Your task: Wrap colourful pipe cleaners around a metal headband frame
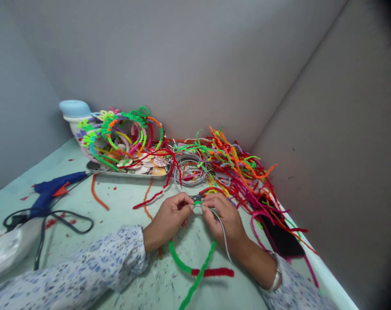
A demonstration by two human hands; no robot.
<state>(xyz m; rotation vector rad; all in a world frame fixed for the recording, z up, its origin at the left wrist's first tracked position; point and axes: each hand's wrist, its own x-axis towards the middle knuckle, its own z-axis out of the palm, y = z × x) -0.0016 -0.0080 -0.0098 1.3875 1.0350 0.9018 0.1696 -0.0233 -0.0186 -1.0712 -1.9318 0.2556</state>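
My left hand [173, 214] and my right hand [223, 218] meet near the middle of the table, thumbs and forefingers pinched. Between their fingertips runs a short stretch of green pipe cleaner [198, 203] along a thin grey wire. The wire [225, 241] curves out from under my right hand toward me. Below my hands hang green fuzzy lengths, one [200, 275] crossing a red piece [217, 272]. Just beyond my fingertips lies a cutting tool with red handles [211, 190], partly hidden by my right hand.
A metal tray [127, 173] holds shells and pipe-cleaner rings. Beside it lie a wire coil [189, 170] and a heap of coloured pipe cleaners [237, 168]. A blue glue gun [55, 189] with its cord is at left, a light-blue-capped bottle [75, 110] behind, a dark phone [284, 237] at right.
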